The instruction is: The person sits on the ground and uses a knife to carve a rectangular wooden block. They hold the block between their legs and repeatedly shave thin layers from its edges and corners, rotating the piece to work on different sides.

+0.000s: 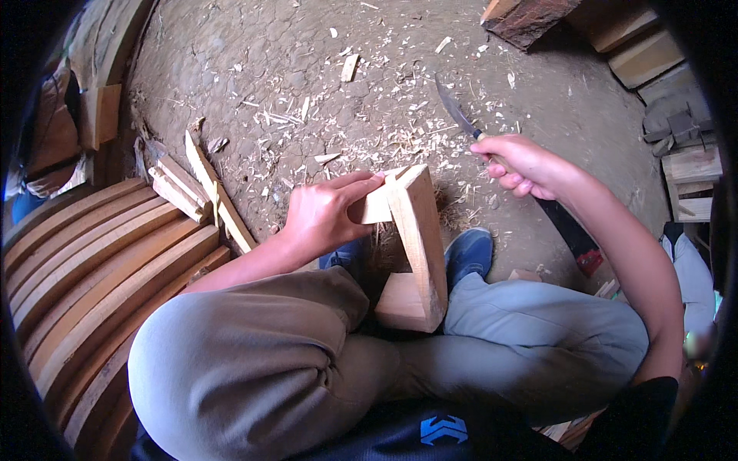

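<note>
My left hand [319, 215] grips a short pale piece of wood [376, 207], with fingers over its top and thumb below. The piece lies against the upper end of a thicker wooden beam [417, 230] standing between my legs. A wooden block [401, 301] sits at the beam's lower end; I cannot tell whether they are joined. Off to the right, my right hand [530, 165] is closed round the handle of a knife [455, 107]. Its curved blade points up and away, apart from the wood. Beneath that hand shows a long dark object with a red end [565, 230].
Curved wooden planks [115, 284] are stacked at my left, with loose sticks [207, 184] beside them. Shavings [400, 115] litter the dirt floor [231, 46]. Timber blocks [646, 58] stand at the far right. My blue shoes [469, 256] flank the beam.
</note>
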Motion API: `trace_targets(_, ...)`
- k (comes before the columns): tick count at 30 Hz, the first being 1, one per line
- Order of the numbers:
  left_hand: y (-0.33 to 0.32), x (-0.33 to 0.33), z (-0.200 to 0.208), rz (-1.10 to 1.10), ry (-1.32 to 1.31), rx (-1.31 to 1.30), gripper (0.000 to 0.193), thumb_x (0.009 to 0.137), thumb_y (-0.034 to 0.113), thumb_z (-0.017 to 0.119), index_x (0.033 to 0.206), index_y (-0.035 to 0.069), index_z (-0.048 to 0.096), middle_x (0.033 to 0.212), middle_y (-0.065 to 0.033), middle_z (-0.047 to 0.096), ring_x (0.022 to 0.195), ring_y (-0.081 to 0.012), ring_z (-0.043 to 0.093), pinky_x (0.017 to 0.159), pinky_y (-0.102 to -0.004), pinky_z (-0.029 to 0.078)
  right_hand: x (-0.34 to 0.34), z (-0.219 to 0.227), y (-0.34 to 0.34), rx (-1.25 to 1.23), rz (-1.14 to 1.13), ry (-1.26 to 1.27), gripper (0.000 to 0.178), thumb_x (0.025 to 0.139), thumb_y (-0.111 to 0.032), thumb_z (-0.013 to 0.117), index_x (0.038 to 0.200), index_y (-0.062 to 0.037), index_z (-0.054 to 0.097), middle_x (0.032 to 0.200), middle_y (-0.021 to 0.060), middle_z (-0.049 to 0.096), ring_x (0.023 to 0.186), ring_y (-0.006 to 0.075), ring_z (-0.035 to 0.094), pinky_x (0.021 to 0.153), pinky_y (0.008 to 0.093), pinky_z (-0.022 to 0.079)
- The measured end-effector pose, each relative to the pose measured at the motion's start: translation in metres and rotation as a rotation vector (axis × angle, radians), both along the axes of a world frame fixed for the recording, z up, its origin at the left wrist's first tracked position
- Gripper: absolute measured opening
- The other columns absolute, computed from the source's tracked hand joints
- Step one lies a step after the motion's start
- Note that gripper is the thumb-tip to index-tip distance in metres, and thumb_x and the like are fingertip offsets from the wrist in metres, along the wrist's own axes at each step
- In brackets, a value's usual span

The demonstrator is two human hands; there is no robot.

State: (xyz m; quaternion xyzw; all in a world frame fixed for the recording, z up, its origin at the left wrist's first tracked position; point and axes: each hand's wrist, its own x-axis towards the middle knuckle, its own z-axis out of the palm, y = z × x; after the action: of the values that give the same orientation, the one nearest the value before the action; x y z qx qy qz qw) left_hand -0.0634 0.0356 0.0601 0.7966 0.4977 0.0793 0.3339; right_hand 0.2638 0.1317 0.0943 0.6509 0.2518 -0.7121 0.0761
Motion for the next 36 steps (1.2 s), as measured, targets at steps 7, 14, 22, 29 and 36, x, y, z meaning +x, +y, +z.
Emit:
trace_targets(7,0.002,-0.012,0.004,0.099,0.159,-0.138,0.074,0.066,0.034,0.085,0.137,0.03,0.066,0.128,0.0013,0.072,0.093,-0.0265,0.075,0.079,-0.0403,0.061,-0.009,0.033,0.011,0.077,0.405,-0.108,0.041,0.103,-0.051,0.052,0.101,-0.0096,0.055,0.066,-0.0077,0.042,0.045,0.0027,0.032,0.037,0.0246,0.022)
trace_targets(14,0.015,-0.006,-0.008,0.086,0.078,0.021,0.07,0.071,0.033,0.085,0.138,0.031,0.065,0.125,-0.0009,0.073,0.09,-0.0292,0.076,0.078,-0.0422,0.062,0.002,0.023,0.017,0.244,0.684,-0.132,0.047,0.105,-0.048,0.051,0.094,-0.0031,0.062,0.069,0.0061,0.055,0.056,0.0176,0.052,0.05,0.0376,0.042)
trace_targets(22,0.005,-0.005,-0.018,-0.024,0.088,-0.032,0.071,0.074,0.034,0.085,0.14,0.026,0.062,0.129,-0.0077,0.071,0.091,-0.0295,0.076,0.077,-0.0426,0.063,-0.018,0.049,-0.007,0.539,1.041,-0.416,0.048,0.103,-0.038,0.056,0.09,0.0066,0.07,0.091,0.0288,0.069,0.096,0.0474,0.068,0.089,0.0543,0.052)
trace_targets(29,-0.014,-0.009,-0.045,-0.037,0.022,0.152,0.072,0.08,0.027,0.082,0.144,0.013,0.05,0.141,-0.0071,0.062,0.122,-0.03,0.061,0.098,-0.0454,0.047,-0.052,0.057,-0.019,0.532,1.074,-0.393,0.031,0.098,-0.015,0.051,0.12,0.0064,0.054,0.097,0.0312,0.07,0.097,0.0476,0.069,0.088,0.0552,0.053)
trace_targets(36,-0.012,-0.009,-0.046,-0.016,-0.071,0.079,0.065,0.084,0.024,0.078,0.141,0.009,0.049,0.141,-0.0112,0.057,0.122,-0.0348,0.057,0.102,-0.0481,0.044,-0.061,0.044,-0.016,0.751,1.064,-0.278,0.018,0.096,-0.009,0.053,0.104,0.0048,0.06,0.086,0.0288,0.069,0.086,0.0478,0.069,0.081,0.0554,0.054)
